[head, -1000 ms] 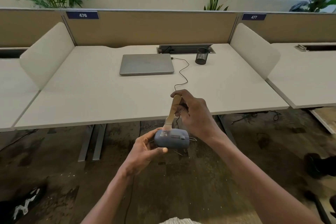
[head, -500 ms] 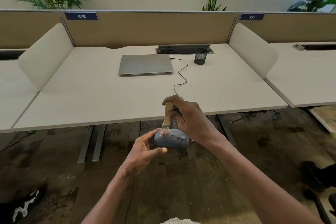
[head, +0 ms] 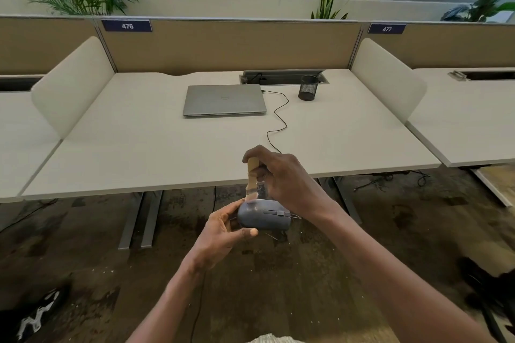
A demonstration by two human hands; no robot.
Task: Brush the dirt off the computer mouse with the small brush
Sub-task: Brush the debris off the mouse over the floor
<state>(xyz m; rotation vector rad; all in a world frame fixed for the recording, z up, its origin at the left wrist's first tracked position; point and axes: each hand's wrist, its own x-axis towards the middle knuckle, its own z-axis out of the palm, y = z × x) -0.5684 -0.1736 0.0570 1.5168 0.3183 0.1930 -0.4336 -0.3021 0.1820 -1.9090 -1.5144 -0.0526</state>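
A grey-blue computer mouse (head: 263,216) is held in the air in front of the desk edge, above the floor. My left hand (head: 223,234) grips its left end from below and behind, thumb along the near side. My right hand (head: 281,178) holds a small brush (head: 253,178) with a pale wooden handle, nearly upright. The bristles press on the mouse's top left end. The mouse's thin cable runs off to the right, then up onto the desk.
A white desk (head: 139,153) stretches ahead, with a closed silver laptop (head: 224,100), a black mesh pen cup (head: 308,88) and a black cable (head: 278,120) on it. White side dividers flank the desk. Dark shoes lie on the stained floor at both lower corners.
The brush and my right hand have shifted left along the mouse's top and slightly down. The handle now stands more upright. My left hand keeps the mouse in the same place.
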